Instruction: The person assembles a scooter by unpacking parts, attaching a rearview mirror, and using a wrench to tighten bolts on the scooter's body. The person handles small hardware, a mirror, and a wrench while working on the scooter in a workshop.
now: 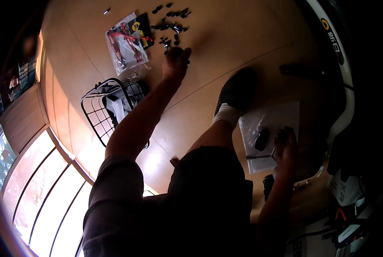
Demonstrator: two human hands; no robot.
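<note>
My left hand (pixel 176 64) reaches forward to the floor, its fingers curled at the near edge of a scatter of small black and metal parts (pixel 174 28). What lies between those fingers, if anything, is hidden. In deep shadow at the right, my right hand (pixel 286 150) is closed, with a thin, bright metal rod (pixel 273 152) showing at its edge. Beside it a sheet of bubble wrap (pixel 253 156) lies on the floor, bearing a dark, rounded object (pixel 262 139). Left of the loose parts lies a clear plastic bag (pixel 118 47) with red and black pieces.
A black wire basket (pixel 99 113) with packaging inside stands under my left forearm. My shoe (pixel 236 92) rests between the basket and the bubble wrap. A white curved frame (pixel 348 81) runs along the right, above dark machinery. Bright glazing (pixel 45 180) fills the lower left.
</note>
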